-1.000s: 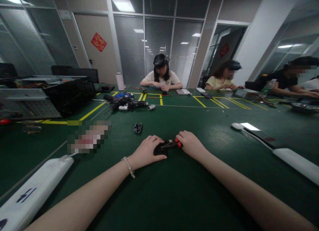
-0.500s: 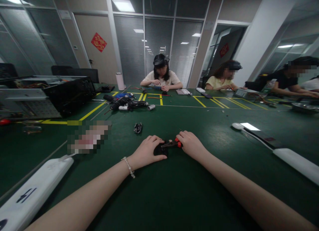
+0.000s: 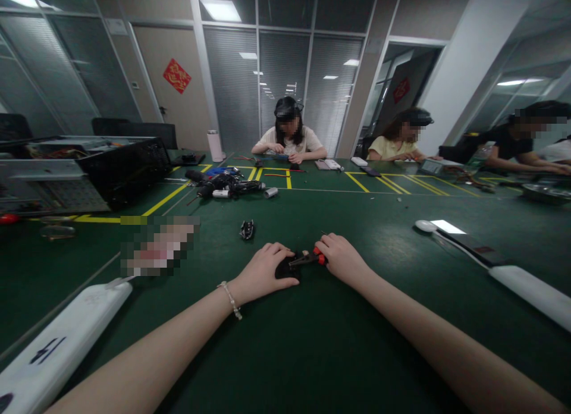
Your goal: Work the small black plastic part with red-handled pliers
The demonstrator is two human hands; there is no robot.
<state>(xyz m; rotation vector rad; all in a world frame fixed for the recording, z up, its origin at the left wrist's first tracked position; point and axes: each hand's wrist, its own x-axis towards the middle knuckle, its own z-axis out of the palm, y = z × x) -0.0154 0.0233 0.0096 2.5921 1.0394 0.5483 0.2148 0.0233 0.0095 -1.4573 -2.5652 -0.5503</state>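
My left hand (image 3: 266, 271) grips a small black part (image 3: 285, 267) against the green table, thumb in front and fingers behind it. What kind of part it is does not show. Closed round the red handles of a pair of pliers (image 3: 308, 259) is my right hand (image 3: 341, 256). The dark jaws point left and reach the black part's top; whether they bite on anything is too small to tell. A small black and silver piece (image 3: 247, 229) lies on the table beyond my left hand.
Black tools and cables (image 3: 227, 183) are heaped farther back. An open computer case (image 3: 125, 170) stands at the left. White power banks (image 3: 66, 336) lie on both sides, the right one cabled to a phone (image 3: 473, 244). Several people sit across the green table (image 3: 339, 342).
My hands, the pliers and the black part stay almost exactly where they were. Any shift of the plier jaws is too slight to make out.
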